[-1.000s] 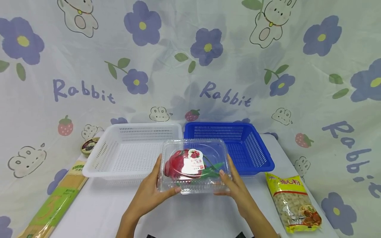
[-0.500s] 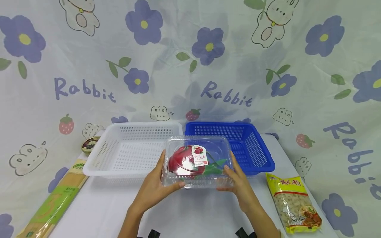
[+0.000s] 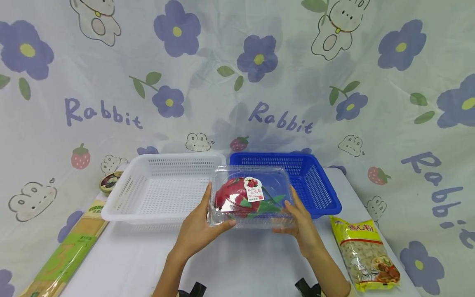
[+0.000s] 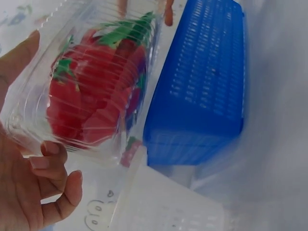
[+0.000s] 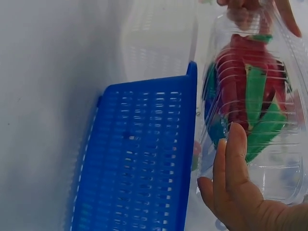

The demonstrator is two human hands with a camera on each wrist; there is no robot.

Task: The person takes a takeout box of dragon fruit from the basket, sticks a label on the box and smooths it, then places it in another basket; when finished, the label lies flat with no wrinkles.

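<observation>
Both hands, left hand point(image 3: 198, 231) and right hand point(image 3: 298, 225), are gripping the clear box point(image 3: 250, 198) between them; its underside is staying hidden.

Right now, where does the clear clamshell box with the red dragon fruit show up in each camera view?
Head: clear clamshell box at centre, held between both hands in front of the two baskets.
Left wrist: upper left, above the left hand.
Right wrist: right side, above the right hand.
Shared landmark: the blue basket, next to the box in every view.
</observation>
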